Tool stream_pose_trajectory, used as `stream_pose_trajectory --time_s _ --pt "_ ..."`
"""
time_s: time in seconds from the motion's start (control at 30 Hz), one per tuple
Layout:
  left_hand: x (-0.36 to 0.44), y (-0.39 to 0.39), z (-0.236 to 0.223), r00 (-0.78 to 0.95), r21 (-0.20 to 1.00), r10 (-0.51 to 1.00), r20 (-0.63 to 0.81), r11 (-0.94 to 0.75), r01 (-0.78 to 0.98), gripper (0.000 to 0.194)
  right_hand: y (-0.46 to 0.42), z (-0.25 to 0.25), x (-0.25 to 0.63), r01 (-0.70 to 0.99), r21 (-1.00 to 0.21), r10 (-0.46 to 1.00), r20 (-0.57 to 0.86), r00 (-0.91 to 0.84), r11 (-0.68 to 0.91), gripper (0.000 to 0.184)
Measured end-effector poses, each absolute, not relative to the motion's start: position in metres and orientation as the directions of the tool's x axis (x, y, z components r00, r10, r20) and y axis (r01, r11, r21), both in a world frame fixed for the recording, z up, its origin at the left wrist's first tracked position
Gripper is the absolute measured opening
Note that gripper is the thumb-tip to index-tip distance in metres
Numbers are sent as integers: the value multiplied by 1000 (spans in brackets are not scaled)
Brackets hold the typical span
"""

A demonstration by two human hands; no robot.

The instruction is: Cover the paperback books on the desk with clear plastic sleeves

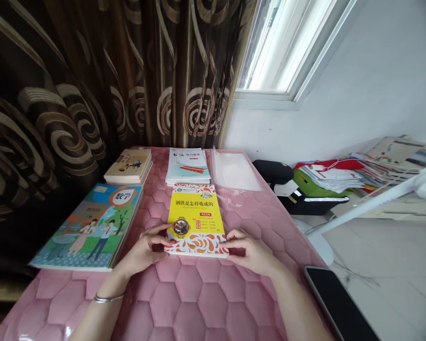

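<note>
Single view, worn on the person's head — it looks from above the near part of the counter (184, 303), facing forward and down along its length. The arms (106, 308) enter close to the lens at the lower edge; the yellow book (197, 215) lies mid-frame at middle range. Beyond — curtain (128, 71) at upper left, slanting window (270, 52) at upper right, floor (394, 265) at lower right.

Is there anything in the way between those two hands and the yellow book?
Nothing visible: the left hand and right hand already touch the yellow book at its left and right edges. The white booklets lie just beyond its far edge, not between it and either hand.
</note>
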State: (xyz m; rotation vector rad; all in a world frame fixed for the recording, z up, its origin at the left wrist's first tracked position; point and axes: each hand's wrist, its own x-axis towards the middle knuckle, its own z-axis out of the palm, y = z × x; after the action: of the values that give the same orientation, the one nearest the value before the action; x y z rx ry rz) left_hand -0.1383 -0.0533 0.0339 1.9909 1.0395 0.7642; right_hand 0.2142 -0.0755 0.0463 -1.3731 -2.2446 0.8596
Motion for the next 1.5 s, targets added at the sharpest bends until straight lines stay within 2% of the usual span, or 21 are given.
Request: stream_pose_trajectory --time_s 0.23,0.3,0.43,0.57,0.67,0.73,0.83,0.93,1.13,1.3,1.4,1.5 --pt "-139 -54 37 498 806 860 114 -373 460 31 -75 45 214 665 -672 894 -8 -447 326 29" --pt "-138 -57 39 480 745 872 95 -382 546 35 -76 46 214 667 -670 897 -4 -442 326 28" --pt "-125 -67 45 407 524 904 127 -410 747 41 -77 47 211 668 -677 905 -5 -425 310 28" --pt "-94 -78 48 470 428 861 197 -506 749 34 -77 47 210 659 -687 904 -5 -427 307 28" --pt "-69 -82 49 533 430 815 228 -575 696 31 -76 47 211 658 -678 901 13 -435 328 30" --pt "-57 -82 48 537 447 805 252 -589 673 22 -77 48 211 671 -656 902 38 -430 347 31" --pt "-51 -80 46 511 480 817 268 -573 664 11 -82 54 203 727 -581 917 90 -390 366 23" --pt "-53 -80 44 474 507 840 263 -539 673 11 -89 59 181 787 -483 922 157 -353 384 13" --pt "-56 -81 41 452 505 857 249 -513 694 17 -92 50 132 797 -409 895 230 -382 445 21" --pt "-65 -76 40 428 508 876 221 -478 716 9 -88 39 131 797 -417 897 264 -354 437 15" --pt "-79 -71 41 400 526 899 181 -432 732 11 -86 39 142 788 -437 901 237 -364 433 8" --pt "-99 -67 41 400 547 901 168 -423 723 14 -84 41 156 782 -464 909 183 -375 416 13"
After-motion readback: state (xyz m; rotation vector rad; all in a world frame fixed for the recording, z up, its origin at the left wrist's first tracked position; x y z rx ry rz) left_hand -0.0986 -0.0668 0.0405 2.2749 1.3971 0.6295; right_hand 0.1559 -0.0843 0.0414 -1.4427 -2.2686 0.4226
